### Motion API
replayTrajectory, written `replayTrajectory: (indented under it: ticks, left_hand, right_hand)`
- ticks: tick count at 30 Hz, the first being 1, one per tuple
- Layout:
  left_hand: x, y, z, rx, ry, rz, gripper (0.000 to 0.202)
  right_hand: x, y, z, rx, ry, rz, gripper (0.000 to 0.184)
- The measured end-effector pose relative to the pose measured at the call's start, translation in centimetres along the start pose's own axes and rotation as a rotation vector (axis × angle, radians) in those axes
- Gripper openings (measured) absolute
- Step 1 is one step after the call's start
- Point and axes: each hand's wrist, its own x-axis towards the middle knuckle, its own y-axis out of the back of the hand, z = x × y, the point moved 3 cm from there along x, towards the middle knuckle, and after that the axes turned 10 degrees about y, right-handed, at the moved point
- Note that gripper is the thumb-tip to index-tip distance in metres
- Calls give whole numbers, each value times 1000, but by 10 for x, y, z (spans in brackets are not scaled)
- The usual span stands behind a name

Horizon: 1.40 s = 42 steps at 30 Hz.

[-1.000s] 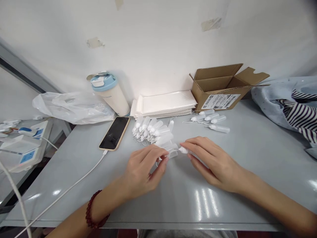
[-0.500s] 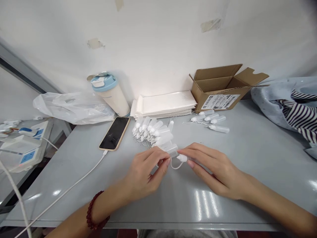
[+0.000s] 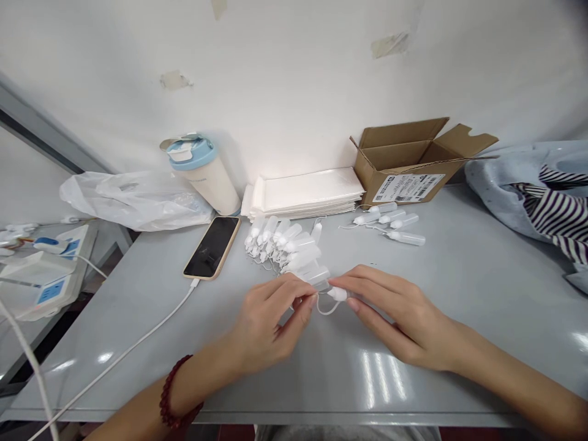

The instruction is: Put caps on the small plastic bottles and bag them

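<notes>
My right hand [image 3: 395, 312] pinches a small translucent squeeze bottle with a white neck [image 3: 338, 294] between thumb and fingers, its neck pointing left. A thin tip runs from that neck toward my left hand [image 3: 278, 318], whose thumb and finger are closed at its end. A white strap [image 3: 327, 312] loops from the bottle's neck to my left fingertips; whatever cap is on its end is hidden there. Just behind my left hand lies a pile of similar bottles [image 3: 301, 257]. Several more bottles [image 3: 406, 238] with thin white straps lie farther right on the table.
At the back, a stack of flat white packets [image 3: 307, 191] lies beside an open cardboard box [image 3: 408, 174]. To the left are a phone [image 3: 211, 248] on a white cable [image 3: 142, 337], a tumbler [image 3: 214, 184] and a plastic bag [image 3: 133, 199]. Striped cloth [image 3: 558, 211] lies right.
Both hands keep almost the same pose. The thin tip between my left fingers and the bottle's neck shows more clearly now.
</notes>
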Motion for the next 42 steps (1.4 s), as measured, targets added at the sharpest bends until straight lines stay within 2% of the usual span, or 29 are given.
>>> replayTrajectory:
  ticks: [15, 31, 38, 42]
  left_hand:
    - [-2, -2, 0, 38, -30, -5, 15]
    - [-8, -5, -8, 247, -180, 17, 17]
    - [-7, -5, -8, 268, -172, -4, 20]
    - [-3, -1, -6, 159, -51, -25, 29]
  right_hand:
    - [-2, -2, 2, 26, 3, -22, 30]
    - [-4, -9, 3, 17, 23, -78, 30]
    - [-5, -11, 2, 19, 16, -91, 29]
    - [-6, -10, 2, 5, 11, -68, 32]
